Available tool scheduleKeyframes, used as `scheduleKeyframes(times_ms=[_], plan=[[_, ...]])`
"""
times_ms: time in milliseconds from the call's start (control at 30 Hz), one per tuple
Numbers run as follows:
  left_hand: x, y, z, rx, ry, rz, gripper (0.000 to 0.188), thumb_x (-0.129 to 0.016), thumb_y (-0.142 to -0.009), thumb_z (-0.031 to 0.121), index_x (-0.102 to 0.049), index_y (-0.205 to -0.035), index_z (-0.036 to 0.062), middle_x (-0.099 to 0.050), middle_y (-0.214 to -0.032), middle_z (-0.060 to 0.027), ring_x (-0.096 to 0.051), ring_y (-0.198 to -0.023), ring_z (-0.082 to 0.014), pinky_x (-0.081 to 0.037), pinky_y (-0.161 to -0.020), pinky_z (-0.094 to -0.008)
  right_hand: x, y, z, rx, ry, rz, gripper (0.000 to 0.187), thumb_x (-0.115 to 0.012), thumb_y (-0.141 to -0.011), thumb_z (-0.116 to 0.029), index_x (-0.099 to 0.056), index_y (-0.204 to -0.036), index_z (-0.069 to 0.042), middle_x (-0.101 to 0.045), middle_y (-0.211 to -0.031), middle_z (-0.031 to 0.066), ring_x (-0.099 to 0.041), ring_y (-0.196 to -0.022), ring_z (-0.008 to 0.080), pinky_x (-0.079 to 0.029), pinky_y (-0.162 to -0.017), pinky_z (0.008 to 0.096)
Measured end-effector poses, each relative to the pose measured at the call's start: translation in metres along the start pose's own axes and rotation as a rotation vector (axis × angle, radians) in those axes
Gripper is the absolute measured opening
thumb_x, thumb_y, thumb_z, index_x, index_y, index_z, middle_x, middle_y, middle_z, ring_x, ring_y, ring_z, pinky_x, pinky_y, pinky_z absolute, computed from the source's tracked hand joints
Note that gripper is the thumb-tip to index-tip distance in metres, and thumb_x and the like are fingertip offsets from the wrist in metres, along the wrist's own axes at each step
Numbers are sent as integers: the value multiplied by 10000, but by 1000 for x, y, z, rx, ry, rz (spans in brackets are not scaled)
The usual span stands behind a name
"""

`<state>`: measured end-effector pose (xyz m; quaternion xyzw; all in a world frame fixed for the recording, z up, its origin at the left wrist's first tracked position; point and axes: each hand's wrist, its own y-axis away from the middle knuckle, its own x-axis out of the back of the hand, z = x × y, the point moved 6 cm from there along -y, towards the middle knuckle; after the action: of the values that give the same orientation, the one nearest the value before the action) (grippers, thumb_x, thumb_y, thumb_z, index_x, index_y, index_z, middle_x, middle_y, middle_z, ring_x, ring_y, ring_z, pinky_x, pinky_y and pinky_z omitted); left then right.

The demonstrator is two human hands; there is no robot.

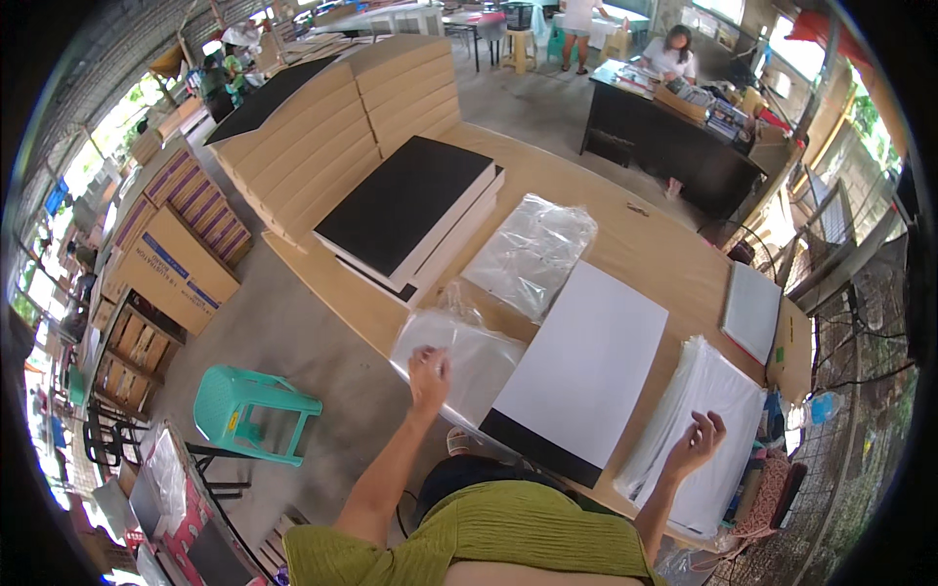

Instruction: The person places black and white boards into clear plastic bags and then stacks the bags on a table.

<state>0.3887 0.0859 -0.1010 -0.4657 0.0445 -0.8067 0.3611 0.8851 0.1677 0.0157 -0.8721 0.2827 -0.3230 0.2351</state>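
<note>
My left hand (430, 378) is over the left edge of a pile of clear plastic sleeves (479, 366), its fingers curled together. Whether a sleeve is pinched in them I cannot make out. My right hand (696, 441) hovers with loosely bent, parted fingers, holding nothing, above a stack of white sheets in plastic (674, 444). Between my hands lies a large white board (596, 361) with a black strip (537, 447) along its near edge. Beyond the sleeves is another stack of crinkled clear plastic packs (535, 254). Black-topped boards (410, 205) are piled to the left of it.
Tall stacks of brown boards (322, 127) stand at the table's far left. A green stool (249, 410) and cartons (176, 269) are on the floor to the left. Grey sheets (750, 313) lie at the right edge. A person (671, 57) sits at a black desk (664, 137).
</note>
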Motion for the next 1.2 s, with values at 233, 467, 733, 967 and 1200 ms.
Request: scheduleKeyframes(times_ms=[233, 467, 733, 967, 1200], plan=[[5, -41, -84, 244, -275, 173, 123, -664, -714, 57, -667, -826, 108, -512, -1035, -92, -534, -930, -288, -472, -776, -394, -96, 16, -123, 220, -335, -344, 232, -561, -700, 136, -651, -809, -48, -559, -1006, 117, -556, -726, 143, -436, -568, 235], [58, -56, -57, 313, 16, 72, 144, -757, -580, 78, -639, -660, 96, -525, -1032, -68, -511, -980, -284, -458, -815, -391, -166, 62, -199, 337, -538, -795, 233, -637, -670, 109, -669, -803, -80, -574, -968, 115, -607, -727, 223, -484, -632, 308], [118, -56, 33, -180, 296, 17, 212, -746, -573, 12, -564, -666, 67, -508, -1108, -137, -481, -1096, -288, -403, -914, -408, -232, 117, -282, 497, -566, -1086, 241, -749, -650, -60, -643, -864, -85, -591, -1042, 95, -529, -985, 314, -439, -851, 413], [60, -47, 8, 315, 847, -393, 368, -725, -781, 159, -495, -1022, 2, -608, -810, -58, -579, -713, -121, -474, -625, -298, -279, 133, -259, 296, -699, -1010, 110, -689, -700, 21, -641, -797, 0, -649, -735, 107, -635, -700, 208, -503, -684, 318], [13, 72, -126, -72, -417, -1416, 394, -744, -671, 394, -695, -965, 136, -683, -864, -74, -640, -811, -245, -493, -677, -366, -281, 99, -243, 259, -583, -931, 104, -639, -741, 66, -626, -838, 29, -640, -744, 96, -624, -693, 139, -479, -644, 253]])
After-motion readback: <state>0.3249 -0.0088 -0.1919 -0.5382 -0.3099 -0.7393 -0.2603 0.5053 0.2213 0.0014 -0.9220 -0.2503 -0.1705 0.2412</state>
